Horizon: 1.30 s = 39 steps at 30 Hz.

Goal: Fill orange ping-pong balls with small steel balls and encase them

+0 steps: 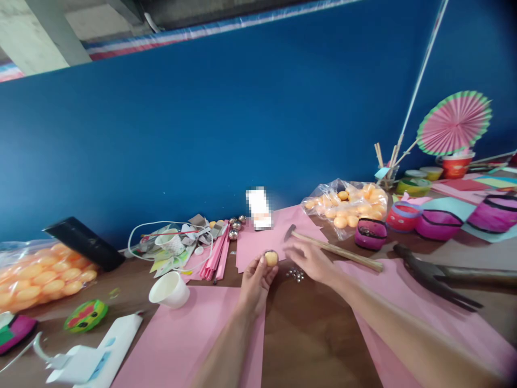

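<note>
My left hand (257,280) is closed on a small pale-yellow ball (271,258) with a dark shiny rim on its upper side, gripped between thumb and fingers. To its right, my right hand (309,262) reaches inward with fingers loosely stretched and slightly blurred; nothing shows in them. Just below those fingers lies a little pile of shiny silver bits (297,275) on the brown table. Behind the right hand rests a small hammer (347,250) with a wooden handle, its head on pink paper (258,249). Several shiny metal balls (233,234) sit beyond the left hand.
Bags of orange balls (363,202) stand at right and left. A white cup (169,290), a power strip (121,337) and folded pink paper (214,258) are on the left. A claw hammer (428,277) and purple pouches (370,234) lie right. A blue partition (202,134) rises behind.
</note>
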Available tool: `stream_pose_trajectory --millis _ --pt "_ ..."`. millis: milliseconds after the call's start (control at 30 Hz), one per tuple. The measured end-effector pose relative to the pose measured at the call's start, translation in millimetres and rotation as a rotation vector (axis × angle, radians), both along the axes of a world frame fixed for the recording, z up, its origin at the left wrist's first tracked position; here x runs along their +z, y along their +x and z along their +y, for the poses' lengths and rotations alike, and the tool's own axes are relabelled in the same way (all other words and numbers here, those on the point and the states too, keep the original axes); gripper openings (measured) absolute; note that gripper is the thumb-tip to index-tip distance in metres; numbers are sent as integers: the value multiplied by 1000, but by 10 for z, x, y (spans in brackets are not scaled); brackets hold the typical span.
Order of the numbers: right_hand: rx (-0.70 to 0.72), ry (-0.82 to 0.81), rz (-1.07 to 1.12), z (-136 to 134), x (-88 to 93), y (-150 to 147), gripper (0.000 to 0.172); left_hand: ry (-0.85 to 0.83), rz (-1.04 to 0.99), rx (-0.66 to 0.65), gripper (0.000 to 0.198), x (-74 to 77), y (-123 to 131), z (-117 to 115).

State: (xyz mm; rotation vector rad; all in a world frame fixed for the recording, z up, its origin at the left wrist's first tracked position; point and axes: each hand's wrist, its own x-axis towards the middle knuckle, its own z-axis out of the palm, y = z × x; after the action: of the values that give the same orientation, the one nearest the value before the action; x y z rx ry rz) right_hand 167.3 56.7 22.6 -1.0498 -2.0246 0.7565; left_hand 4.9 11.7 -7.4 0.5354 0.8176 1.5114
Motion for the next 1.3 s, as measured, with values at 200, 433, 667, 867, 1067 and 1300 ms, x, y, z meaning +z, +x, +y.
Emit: stream_pose_trajectory --millis 200,433,667,867,1067,1300 --pt "-2 62 -423 -41 46 143 13 -14 -28 4 17 42 -8 -13" --pt "-28 125 -680 -166 84 67 17 -6 -19 -13 13 40 -6 -16" --pt "-48 137 -701 -157 38 32 20 -11 -28 -9 14 17 -24 -5" --pt "-25 155 -672 -156 5 15 20 -11 -35 3 13 42 -11 -14" --pt "-11 153 -596 -157 47 48 23 -9 -37 -4 13 40 -12 -18" --pt "97 148 -543 -214 47 17 13 -20 -32 3 14 23 -16 -10"
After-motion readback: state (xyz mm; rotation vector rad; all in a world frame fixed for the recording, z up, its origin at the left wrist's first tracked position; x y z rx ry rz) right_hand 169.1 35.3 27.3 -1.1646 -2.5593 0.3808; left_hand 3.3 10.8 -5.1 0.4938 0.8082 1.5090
